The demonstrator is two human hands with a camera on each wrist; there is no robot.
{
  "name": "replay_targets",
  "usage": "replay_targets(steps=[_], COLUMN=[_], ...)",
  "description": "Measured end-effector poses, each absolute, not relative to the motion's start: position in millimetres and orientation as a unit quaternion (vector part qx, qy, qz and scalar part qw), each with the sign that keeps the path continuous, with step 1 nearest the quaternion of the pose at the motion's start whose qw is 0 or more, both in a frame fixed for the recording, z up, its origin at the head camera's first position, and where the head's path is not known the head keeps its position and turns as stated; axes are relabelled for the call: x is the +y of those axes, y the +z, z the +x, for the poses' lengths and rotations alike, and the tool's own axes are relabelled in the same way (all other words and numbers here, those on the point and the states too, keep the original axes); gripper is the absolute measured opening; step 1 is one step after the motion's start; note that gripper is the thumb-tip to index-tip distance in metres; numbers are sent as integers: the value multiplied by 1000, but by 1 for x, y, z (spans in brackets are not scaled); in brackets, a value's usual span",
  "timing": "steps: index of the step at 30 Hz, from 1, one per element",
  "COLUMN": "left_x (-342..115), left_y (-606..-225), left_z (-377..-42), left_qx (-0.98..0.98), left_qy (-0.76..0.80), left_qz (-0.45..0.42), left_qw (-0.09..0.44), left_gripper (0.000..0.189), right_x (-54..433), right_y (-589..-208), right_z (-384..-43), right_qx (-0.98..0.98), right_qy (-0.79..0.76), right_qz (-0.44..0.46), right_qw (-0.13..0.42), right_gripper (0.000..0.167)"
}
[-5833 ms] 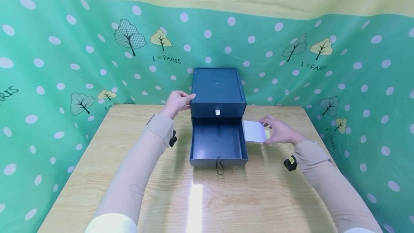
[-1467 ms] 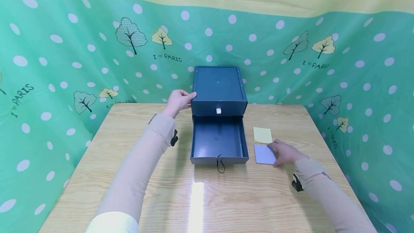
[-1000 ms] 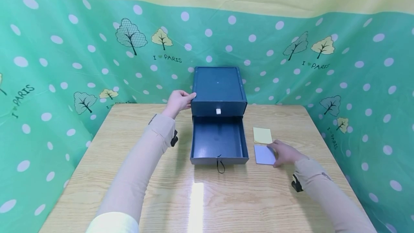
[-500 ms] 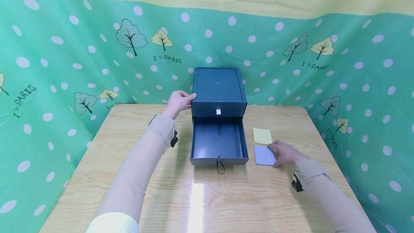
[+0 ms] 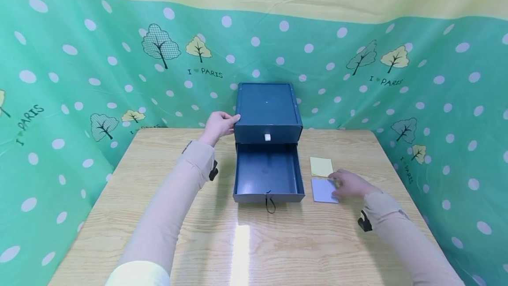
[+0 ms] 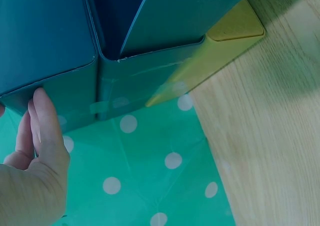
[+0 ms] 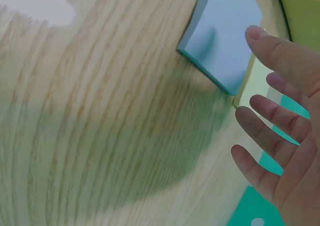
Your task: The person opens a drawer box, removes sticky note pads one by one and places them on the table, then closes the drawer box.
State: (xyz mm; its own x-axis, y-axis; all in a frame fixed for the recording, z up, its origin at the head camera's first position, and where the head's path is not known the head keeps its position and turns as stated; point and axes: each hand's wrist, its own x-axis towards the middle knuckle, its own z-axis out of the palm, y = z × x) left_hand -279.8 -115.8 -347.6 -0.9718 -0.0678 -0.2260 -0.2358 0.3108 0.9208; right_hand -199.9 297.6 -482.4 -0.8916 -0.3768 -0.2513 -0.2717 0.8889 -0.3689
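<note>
1. Lavender sticky-note pad (image 5: 323, 191): it lies flat on the wood-grain tabletop (image 5: 309, 250), to the right of the pulled-out drawer (image 5: 267, 175) and apart from it.
2. Your right hand (image 5: 351, 184) is at the pad's right side. The right wrist view shows your fingers (image 7: 272, 136) spread apart and your thumb standing away from them, with nothing clasped between. You cannot tell from these views whether your thumb touches the pad.
3. Just beyond the lavender pad sits a yellow sticky-note pad (image 5: 321, 167), also flat. Whether their edges touch is too fine to tell.
4. Your left hand (image 5: 219, 125) is at the near left corner of the navy drawer cabinet (image 5: 267, 103). Your thumb is at the top edge and your straight fingers rest against the side.
5. Your two hands are well apart, with the cabinet between them.
6. Above the pulled-out drawer you have a closed upper drawer with a white knob (image 5: 267, 137); a black cord loop (image 5: 270, 205) hangs from the front of the lower one.
7. Your left wrist view also shows a yellow box section (image 6: 235, 30) next to the navy ones.
8. Behind the cabinet you face a green and yellow dotted curtain (image 5: 254, 28) printed with trees.
</note>
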Motion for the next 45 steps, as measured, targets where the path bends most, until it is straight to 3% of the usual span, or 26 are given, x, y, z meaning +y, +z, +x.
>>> replay_targets(steps=[19,31,40,45], left_x=[-115,-114,-114,-114], left_y=[-347,-346,-346,-346], left_z=[-279,-279,-279,-278], left_qx=[804,801,800,799], left_qy=[583,586,587,589], left_qz=[-95,-100,-100,-100], left_qw=[70,72,71,71], left_gripper=[31,30,27,26], right_x=[282,255,230,218], right_y=[-462,-429,-409,-402], right_z=[-209,-208,-201,-197], right_qx=[959,953,934,929], right_qy=[-187,-208,-207,-202], right_qz=[-197,-220,-287,-305], right_qw=[81,26,-42,-51], right_gripper=[28,24,21,21])
